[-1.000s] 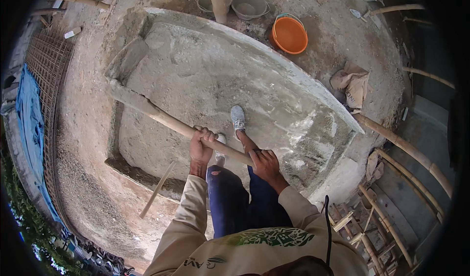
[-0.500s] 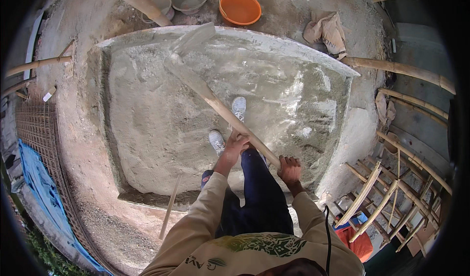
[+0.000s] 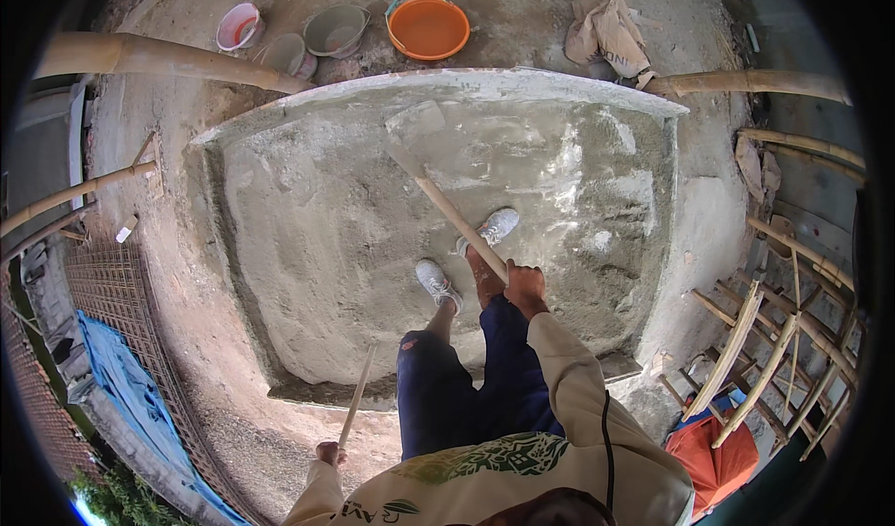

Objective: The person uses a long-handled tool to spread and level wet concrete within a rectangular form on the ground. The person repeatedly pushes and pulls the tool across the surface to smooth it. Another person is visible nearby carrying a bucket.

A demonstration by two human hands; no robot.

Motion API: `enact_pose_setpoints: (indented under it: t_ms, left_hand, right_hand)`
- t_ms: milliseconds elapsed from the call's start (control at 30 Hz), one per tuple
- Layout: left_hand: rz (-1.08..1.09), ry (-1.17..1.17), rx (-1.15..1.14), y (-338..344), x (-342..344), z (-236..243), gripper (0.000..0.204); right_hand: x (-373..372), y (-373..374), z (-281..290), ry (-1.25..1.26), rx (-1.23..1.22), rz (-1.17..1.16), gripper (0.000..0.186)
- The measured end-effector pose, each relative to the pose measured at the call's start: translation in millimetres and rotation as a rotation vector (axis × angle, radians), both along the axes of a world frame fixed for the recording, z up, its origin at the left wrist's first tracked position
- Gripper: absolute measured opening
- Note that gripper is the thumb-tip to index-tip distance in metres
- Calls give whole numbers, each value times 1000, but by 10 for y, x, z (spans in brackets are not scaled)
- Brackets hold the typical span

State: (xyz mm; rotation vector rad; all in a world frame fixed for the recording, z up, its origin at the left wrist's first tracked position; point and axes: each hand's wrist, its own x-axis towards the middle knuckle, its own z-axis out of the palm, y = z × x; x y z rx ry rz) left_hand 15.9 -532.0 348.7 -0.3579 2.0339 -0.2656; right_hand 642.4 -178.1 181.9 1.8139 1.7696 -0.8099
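Observation:
My right hand (image 3: pixel 525 286) grips the wooden handle of a long tool (image 3: pixel 455 216), whose pale flat blade (image 3: pixel 418 120) lies toward the far side of a shallow, low-walled bed (image 3: pixel 522 80) coated with rough grey cement mix (image 3: pixel 317 228). Down at the lower left, my left hand (image 3: pixel 330 452) is closed on the near end of a thinner wooden stick (image 3: pixel 362 386), which reaches to the bed's near edge. Both my feet, in white shoes (image 3: pixel 438 282), stand inside the bed, below my dark blue trousers.
Buckets, including an orange one (image 3: pixel 428 28), and a crumpled paper sack (image 3: pixel 606 36) lie beyond the bed. Bamboo poles (image 3: pixel 746 83) project from both sides. Rebar mesh (image 3: pixel 121 288) and blue tarp (image 3: pixel 140 405) lie left; a bamboo rack (image 3: pixel 797 339) and red covering (image 3: pixel 718 461) are right.
My left hand has left the tool handle and moved down-left onto the thinner stick. The blade has swung from the left toward the far middle. The view has turned.

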Motion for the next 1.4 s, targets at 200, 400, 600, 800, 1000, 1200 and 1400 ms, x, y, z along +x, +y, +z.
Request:
enact_pose_setpoints:
  t_ms: [200, 400, 600, 800, 1000, 1200, 1400]
  left_hand:
    - [70, -95, 300, 490, 543, 357, 21]
    - [-125, -240, 446, 1938, 1388, 251, 22]
    - [-308, -373, 567, 3347, 2029, 269, 24]
    - [-490, -460, 605, 4590, 2484, 490, 28]
    - [-626, -455, 613, 5809, 2646, 784, 32]
    - [-798, -430, 564, 7498, 2842, 892, 36]
    - [-1000, -664, 630, 10091, 4045, 939, 41]
  right_hand:
    - [420, 562, 1115, 101, 139, -133, 33]
    - [1108, 320, 1791, 119, 96, -414, 31]
    - [1564, 153, 1916, 194, 122, -712, 35]
    - [1785, 219, 1478, 250, 139, -1115, 36]
    - [2090, 244, 1404, 208, 120, -1435, 42]
    - [2222, 463, 1642, 137, 110, -1659, 36]
    - [2409, 1400, 1738, 25, 213, -1877, 26]
